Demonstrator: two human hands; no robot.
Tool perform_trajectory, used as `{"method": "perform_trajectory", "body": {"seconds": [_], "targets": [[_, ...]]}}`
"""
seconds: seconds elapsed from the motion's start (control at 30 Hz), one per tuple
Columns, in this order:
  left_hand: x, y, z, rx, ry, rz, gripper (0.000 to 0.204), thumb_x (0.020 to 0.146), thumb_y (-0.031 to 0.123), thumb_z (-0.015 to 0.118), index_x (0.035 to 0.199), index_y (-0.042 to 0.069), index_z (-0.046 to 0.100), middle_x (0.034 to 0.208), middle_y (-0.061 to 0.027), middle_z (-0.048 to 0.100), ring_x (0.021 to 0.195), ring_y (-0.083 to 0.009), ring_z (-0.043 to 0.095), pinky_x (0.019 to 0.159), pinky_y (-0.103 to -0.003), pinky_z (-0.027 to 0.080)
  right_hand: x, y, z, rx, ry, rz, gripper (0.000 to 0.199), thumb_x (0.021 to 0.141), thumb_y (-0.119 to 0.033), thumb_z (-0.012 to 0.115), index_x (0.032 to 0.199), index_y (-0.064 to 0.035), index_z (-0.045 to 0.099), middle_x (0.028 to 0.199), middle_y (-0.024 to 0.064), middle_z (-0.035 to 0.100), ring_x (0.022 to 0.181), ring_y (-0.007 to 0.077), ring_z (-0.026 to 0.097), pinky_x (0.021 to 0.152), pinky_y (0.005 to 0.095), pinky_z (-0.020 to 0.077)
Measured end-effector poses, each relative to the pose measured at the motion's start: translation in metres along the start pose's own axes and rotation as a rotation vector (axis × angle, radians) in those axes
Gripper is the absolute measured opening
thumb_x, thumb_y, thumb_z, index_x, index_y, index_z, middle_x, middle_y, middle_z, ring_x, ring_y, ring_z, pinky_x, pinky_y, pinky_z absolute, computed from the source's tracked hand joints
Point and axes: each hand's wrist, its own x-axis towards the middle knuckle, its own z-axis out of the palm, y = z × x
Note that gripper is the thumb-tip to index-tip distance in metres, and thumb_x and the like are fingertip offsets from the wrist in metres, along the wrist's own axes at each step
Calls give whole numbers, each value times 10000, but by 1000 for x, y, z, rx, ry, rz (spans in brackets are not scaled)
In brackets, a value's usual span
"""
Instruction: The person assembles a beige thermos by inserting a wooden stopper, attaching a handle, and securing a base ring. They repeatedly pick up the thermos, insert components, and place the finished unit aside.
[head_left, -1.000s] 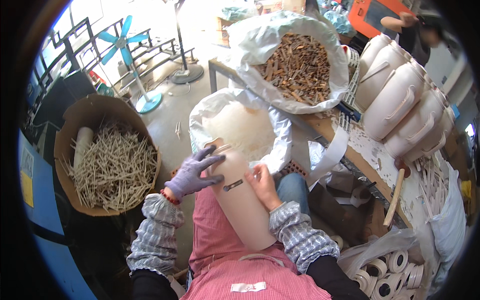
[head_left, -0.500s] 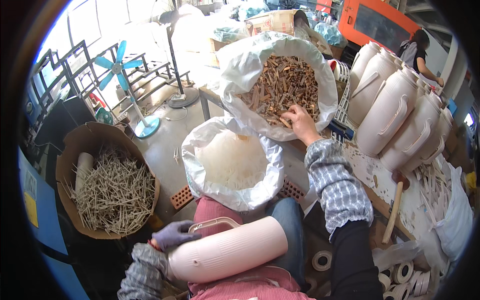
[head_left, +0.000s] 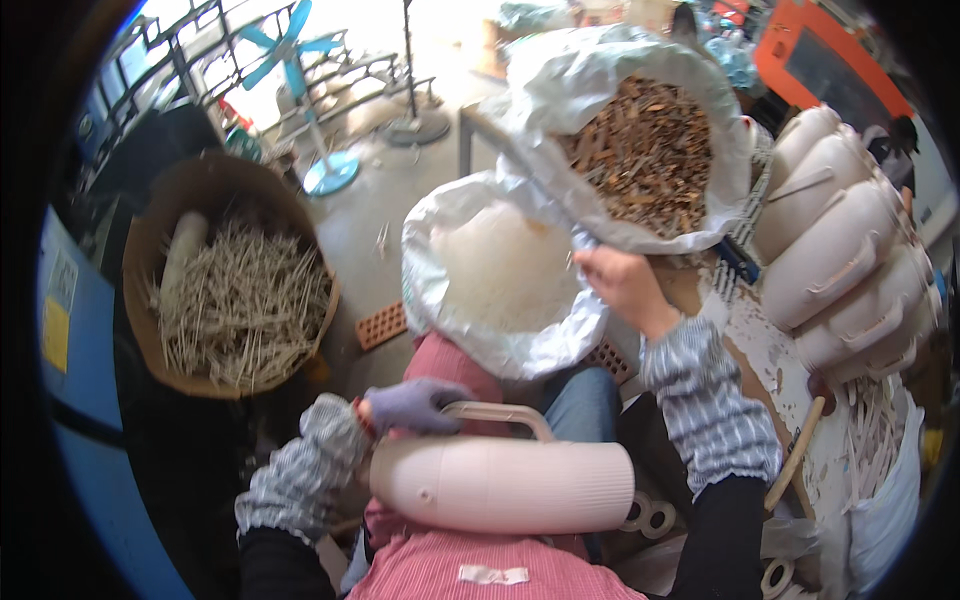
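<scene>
A pale pink thermos jug body (head_left: 505, 485) with a ribbed end and a loop handle lies sideways across my lap. My left hand (head_left: 415, 405), in a grey-purple glove, grips it at the left end of the handle. My bare right hand (head_left: 628, 288) is closed, its fingers pinched over the gap between two white sacks; whatever they hold is too small to make out. The farther sack (head_left: 735, 190) is full of small brown wood-like pieces (head_left: 645, 150). In the nearer sack (head_left: 425, 260) lies pale, whitish material (head_left: 505, 265).
A round cardboard bin (head_left: 150, 340) of thin pale sticks stands left, a blue fan (head_left: 330, 172) behind it. Several pink jug bodies (head_left: 835, 250) are stacked on the worktable at right, near a wooden-handled hammer (head_left: 797, 455). White rings (head_left: 657, 520) lie low right. A perforated brick (head_left: 382, 326) is beside the nearer sack.
My right hand has left the brown pieces and drawn back toward me, to the near edge of that sack. The jug body now lies more level, and my left hand has shifted along its handle.
</scene>
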Motion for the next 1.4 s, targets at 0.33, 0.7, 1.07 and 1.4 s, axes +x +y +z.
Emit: {"method": "perform_trajectory", "body": {"seconds": [0.33,0.7,1.07,1.4], "targets": [[2,-20,5,-332,-111,-35,496,841,232,753,1252,9,586,1054,-23,646,944,-82,564,848,-249,472,-59,-161,38,10,-428,-61,184,741,-200,731,812,-94,599,762,46,542,682,201,605,566,325,489],[3,-23,5,-334,-120,-36,376,879,297,707,1130,22,655,901,9,651,786,-64,568,702,-232,479,-60,-167,49,-82,-441,-186,131,720,-136,655,741,-75,541,754,58,503,699,199,567,598,317,477],[-7,-1,22,-279,106,-6,380,854,330,721,1055,13,663,846,-28,656,743,-92,575,666,-266,486,33,28,-4,-339,16,207,136,827,-39,573,912,-30,680,844,133,625,788,314,636,687,373,535],[-62,40,30,504,334,672,350,748,295,794,1033,124,684,862,-51,647,771,-254,630,690,-355,514,30,100,-11,-308,249,445,146,800,-56,673,918,-57,588,834,130,602,759,298,622,696,396,484]]}}
